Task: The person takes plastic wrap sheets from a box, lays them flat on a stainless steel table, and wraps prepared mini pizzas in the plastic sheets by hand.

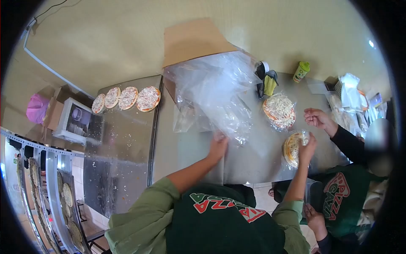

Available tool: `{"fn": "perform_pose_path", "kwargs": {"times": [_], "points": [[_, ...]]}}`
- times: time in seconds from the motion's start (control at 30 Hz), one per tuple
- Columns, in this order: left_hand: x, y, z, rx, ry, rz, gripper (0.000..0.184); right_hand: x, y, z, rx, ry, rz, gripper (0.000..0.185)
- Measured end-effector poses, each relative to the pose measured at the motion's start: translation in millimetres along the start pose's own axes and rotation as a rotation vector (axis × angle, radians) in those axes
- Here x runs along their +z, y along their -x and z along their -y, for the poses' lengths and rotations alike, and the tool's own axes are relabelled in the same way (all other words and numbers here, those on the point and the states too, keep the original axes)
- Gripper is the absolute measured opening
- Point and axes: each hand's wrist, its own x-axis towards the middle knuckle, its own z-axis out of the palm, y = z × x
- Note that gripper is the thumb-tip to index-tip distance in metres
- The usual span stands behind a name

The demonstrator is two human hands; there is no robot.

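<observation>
My left hand [218,146] is at the lower edge of a bunch of clear plastic bags [207,84], its fingers closed on the plastic. The bags spill out of an open cardboard box [192,38] onto the metal table. On the right, my right hand [308,147] grips the edge of a pizza in clear plastic [292,149]. Just beyond it lies another pizza [279,109] topped with shredded cheese, with plastic around it. A co-worker's hand [317,118] is close by, and the co-worker's other hand [315,218] is lower down.
Several topped pizzas [127,98] line the back of the left metal table [122,156]. Behind the wrapped pizzas stand a green canister [301,72] and a dark holder with something yellow [269,84]. A rack [50,186] with round bases is at far left. The co-worker stands at right.
</observation>
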Motion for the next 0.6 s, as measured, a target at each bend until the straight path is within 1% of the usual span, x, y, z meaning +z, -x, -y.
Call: {"fn": "perform_pose_path", "kwargs": {"times": [0.07, 0.1, 0.13, 0.17, 0.23, 0.3, 0.33, 0.4, 0.43, 0.5, 0.53, 0.6], "points": [[-22, 25, -44, -0.004, 0.165, -0.331, 0.031, 5, 17, 81, -0.266, -0.243, 0.108, 0.068], [-34, 27, -53, 0.167, 0.214, -0.366, 0.033, 19, 32, 109, -0.361, -0.219, 0.165, 0.081], [-44, 27, -62, 0.337, 0.263, -0.403, 0.035, 20, 42, 147, -0.382, -0.267, 0.191, 0.085], [-54, 26, -73, 0.451, 0.164, -0.378, 0.037, 21, 48, 184, -0.402, -0.315, 0.217, 0.089], [-66, 24, -103, 0.662, -0.028, -0.347, 0.04, 35, 47, 235, -0.505, -0.518, 0.046, 0.088], [-65, 32, -145, 0.838, -0.19, -0.358, 0.04, 26, 40, 284, -0.545, -0.618, -0.027, 0.079], [-63, 39, -163, 0.855, -0.236, -0.306, 0.039, 25, 34, 301, -0.563, -0.67, -0.062, 0.075], [-62, 52, -190, 0.885, -0.331, -0.195, 0.038, 35, 22, 314, -0.334, -1.0, 0.088, 0.059], [-67, 56, -197, 0.94, -0.36, -0.191, 0.038, 35, 15, 321, -0.213, -1.158, 0.162, 0.051], [-75, 58, -208, 1.053, -0.416, -0.18, 0.038, 20, -7, 332, 0.037, -1.419, 0.167, 0.036], [-85, 54, -205, 1.131, -0.398, -0.273, 0.041, 10, -17, 336, 0.166, -1.543, 0.166, 0.03], [-105, 43, -197, 1.02, -0.294, -0.359, 0.044, -2, -37, 321, 0.308, -1.58, 0.394, 0.026]]}}
